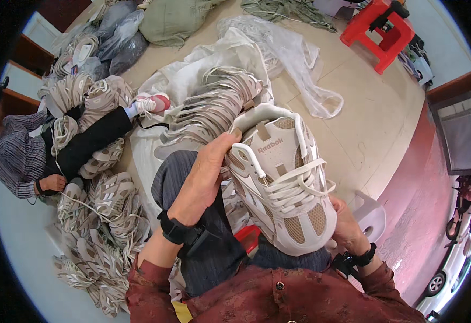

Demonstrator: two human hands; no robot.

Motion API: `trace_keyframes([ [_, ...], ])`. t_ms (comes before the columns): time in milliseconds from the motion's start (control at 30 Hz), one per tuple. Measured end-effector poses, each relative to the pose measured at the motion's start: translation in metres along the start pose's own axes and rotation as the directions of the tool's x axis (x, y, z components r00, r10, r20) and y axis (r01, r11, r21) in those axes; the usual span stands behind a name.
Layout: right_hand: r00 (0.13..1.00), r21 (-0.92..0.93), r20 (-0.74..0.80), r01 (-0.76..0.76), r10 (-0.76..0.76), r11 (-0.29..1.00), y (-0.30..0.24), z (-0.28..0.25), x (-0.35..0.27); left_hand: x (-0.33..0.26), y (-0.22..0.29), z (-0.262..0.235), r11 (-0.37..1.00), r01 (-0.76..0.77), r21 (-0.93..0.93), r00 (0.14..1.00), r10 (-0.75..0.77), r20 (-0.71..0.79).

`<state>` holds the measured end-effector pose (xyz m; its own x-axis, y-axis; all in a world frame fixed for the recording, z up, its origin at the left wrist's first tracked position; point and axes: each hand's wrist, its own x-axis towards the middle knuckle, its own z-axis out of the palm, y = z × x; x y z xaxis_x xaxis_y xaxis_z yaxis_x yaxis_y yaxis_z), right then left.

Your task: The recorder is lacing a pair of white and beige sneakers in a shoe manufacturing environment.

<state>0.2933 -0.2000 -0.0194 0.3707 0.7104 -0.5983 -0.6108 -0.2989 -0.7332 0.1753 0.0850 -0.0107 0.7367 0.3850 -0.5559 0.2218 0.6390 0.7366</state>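
A beige and tan sneaker [294, 215] with white trim is tilted above my lap, toe toward me. Its cream laces [294, 188] cross the tongue, and a loop sticks out on the right. My left hand [209, 168] grips the shoe's left side near the collar, thumb up by the opening. On the other side, my right hand [348, 223] holds the shoe low by the toe; some of its fingers are hidden behind it. Just beyond my left hand, a long row of beige shoe uppers [214, 110] lies stacked on a white sheet [241, 48].
At left sits another person [22, 153], a hand [52, 183] holding a lace among piled sneakers [111, 196]. A red stool [381, 32] stands at far right. A clear plastic bag [300, 70] lies on the tiles, and a white stool [372, 215] is by my right hand.
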Motion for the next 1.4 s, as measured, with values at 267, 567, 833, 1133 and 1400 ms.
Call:
trace_keyframes([
  [267,0.997,-0.018,-0.074,-0.026,0.025,0.999,-0.003,-0.001,-0.006,0.003,0.009,0.007,0.923,-0.275,0.27,0.956,0.293,-0.028],
  [567,0.999,-0.133,0.021,0.042,-0.04,0.99,0.006,0.017,-0.012,-0.007,0.029,0.027,0.303,-0.642,0.705,0.708,0.588,0.391],
  [833,0.988,-0.58,0.069,0.155,-0.141,0.8,0.004,0.03,-0.01,-0.016,0.027,0.033,0.252,-0.554,0.793,0.765,0.53,0.366],
  [1133,0.954,-0.476,0.195,0.295,-0.228,0.828,0.007,0.026,0.008,-0.012,0.017,0.014,0.115,-0.568,0.815,0.676,0.63,0.382],
  [1400,0.945,-0.508,0.22,0.323,-0.242,0.798,-0.002,0.021,0.002,-0.022,0.003,0.014,0.071,-0.497,0.865,0.69,0.636,0.345],
])
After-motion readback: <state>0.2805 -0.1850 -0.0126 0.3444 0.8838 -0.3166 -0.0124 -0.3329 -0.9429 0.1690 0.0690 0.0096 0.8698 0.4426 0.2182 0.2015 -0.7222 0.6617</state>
